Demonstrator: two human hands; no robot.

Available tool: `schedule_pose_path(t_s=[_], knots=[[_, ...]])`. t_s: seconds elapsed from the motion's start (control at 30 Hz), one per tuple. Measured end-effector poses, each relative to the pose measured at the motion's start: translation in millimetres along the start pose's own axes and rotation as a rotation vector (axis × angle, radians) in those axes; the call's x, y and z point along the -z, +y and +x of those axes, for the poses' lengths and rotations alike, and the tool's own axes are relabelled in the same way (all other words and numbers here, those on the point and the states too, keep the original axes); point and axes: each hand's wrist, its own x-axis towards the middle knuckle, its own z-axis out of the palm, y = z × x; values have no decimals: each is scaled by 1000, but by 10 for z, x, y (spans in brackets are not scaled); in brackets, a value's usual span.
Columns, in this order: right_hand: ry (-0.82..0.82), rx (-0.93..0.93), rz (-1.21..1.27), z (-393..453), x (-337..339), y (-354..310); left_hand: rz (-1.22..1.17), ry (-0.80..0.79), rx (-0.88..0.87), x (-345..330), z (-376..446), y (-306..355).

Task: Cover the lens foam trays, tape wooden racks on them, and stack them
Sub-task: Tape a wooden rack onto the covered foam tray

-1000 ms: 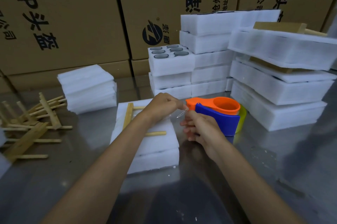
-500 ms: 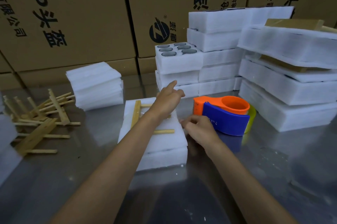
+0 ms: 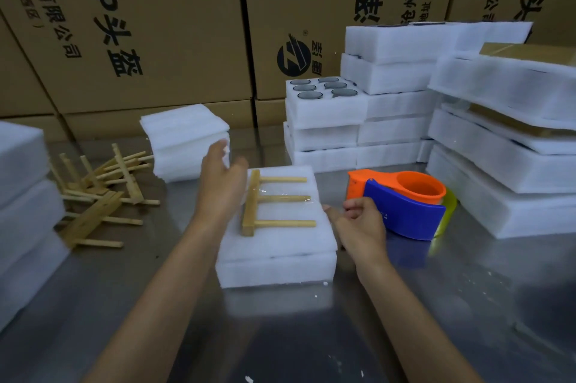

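A covered white foam tray [image 3: 277,253] lies on the steel table in front of me. On its top rests a wooden rack [image 3: 270,203], a bar with three pegs, under a strip of clear tape. My left hand [image 3: 219,178] hovers open at the tray's left far corner, holding nothing. My right hand [image 3: 358,225] rests at the tray's right edge, fingers curled, holding nothing that I can see. An orange and blue tape dispenser [image 3: 402,203] stands just right of that hand. An uncovered tray with lenses [image 3: 324,95] tops a stack behind.
Loose wooden racks [image 3: 99,195] are piled at the left. A stack of thin foam sheets [image 3: 187,139] sits behind the left hand. Foam tray stacks stand at the far left [image 3: 21,195], back [image 3: 392,70] and right [image 3: 505,145]. Cardboard boxes [image 3: 156,24] wall the back.
My left hand has lifted off the rack and moved left, uncovering it. My right hand let go of the tape end and dropped to the tray's right edge.
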Motion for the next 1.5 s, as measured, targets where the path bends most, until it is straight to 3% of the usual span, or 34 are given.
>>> schedule_pose_path(t_s=[0.1,0.27,0.87,1.03,1.23,1.37,1.43,1.5], knots=[[27,104,89,-40,5,-43,-7,-125,321,227,-125,-259],[-368,-165,203,-169,-129,-40,-254,-263,499,191,-268,-448],[-399,-119,275,-290,-164,-72,-411,-288,383,254,-357,-485],[-444,-30,228,-366,-87,-134,-384,-277,402,248,-340,-515],[-778,241,22,-307,-11,-131,-479,-290,490,304,-202,-546],[-773,377,-93,-178,-20,-61,-404,-327,531,267,-80,-563],[-764,420,-93,-144,-37,-45,-342,-234,456,296,46,-600],[-769,436,-95,-115,-52,-40,-253,17,344,404,283,-668]])
